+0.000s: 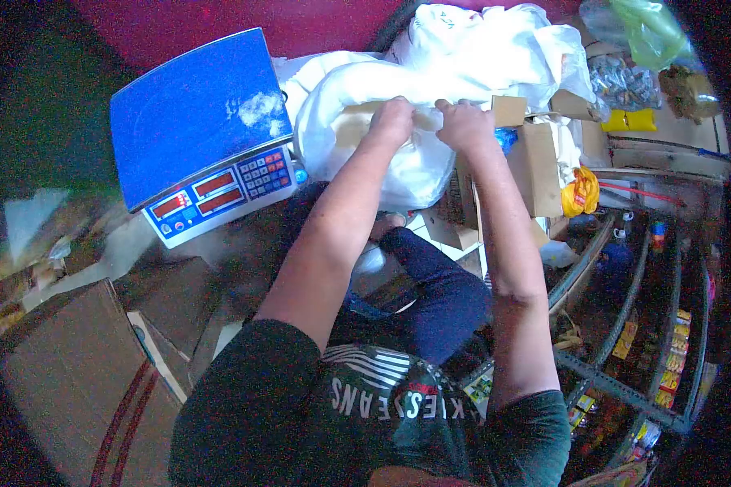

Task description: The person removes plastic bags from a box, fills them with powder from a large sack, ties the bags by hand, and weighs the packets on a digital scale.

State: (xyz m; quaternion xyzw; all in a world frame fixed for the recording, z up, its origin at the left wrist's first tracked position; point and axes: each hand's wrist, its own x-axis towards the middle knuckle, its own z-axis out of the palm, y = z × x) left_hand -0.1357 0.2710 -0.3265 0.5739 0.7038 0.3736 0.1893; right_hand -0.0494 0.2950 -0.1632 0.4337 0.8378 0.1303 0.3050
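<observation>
The open white sack (418, 174) sits directly beneath both hands, just beside the right edge of the blue scale (199, 122), the left hand (395, 120) curled narrow over its mouth, the right hand (466, 127) nearer its right rim, both apparently pinching plastic.

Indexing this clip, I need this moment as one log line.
left hand: at white bag; right hand: at same bag; finger grip: unclear; scale: beside bag
</observation>
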